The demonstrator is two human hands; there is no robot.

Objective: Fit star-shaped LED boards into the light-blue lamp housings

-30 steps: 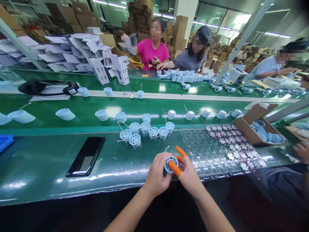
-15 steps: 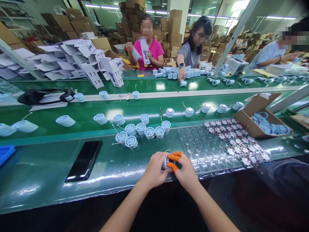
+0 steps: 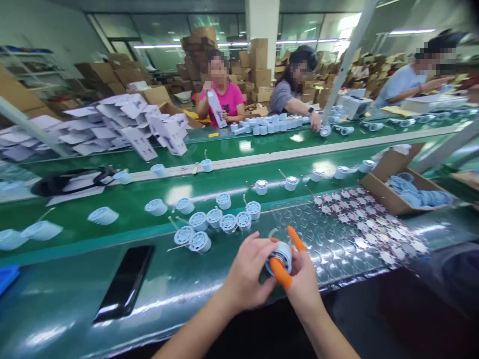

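Between my two hands, over the bench's front edge, is a light-blue round fan housing (image 3: 286, 253). My left hand (image 3: 251, 271) is closed on its left side, with the fingers over the rim. My right hand (image 3: 302, 276) wears orange finger cots; its thumb presses across the housing's open face, while one cot-covered finger points up and away from it. A pale wire sticks out at the housing's top. Just beyond my left hand, several similar blue housings (image 3: 199, 242) stand grouped with wires trailing from them.
A black phone (image 3: 125, 283) lies on the bench at left. To the right, flat white circuit boards (image 3: 374, 224) cover clear bubble-patterned sheeting, beside a cardboard box (image 3: 406, 199) of blue rings. More housings line the green conveyor (image 3: 130, 219). Co-workers sit across it.
The housing is now tilted to show more of itself, and my right fingers have spread round it. My view has shifted. Across the belt, a co-worker's hand has moved right.
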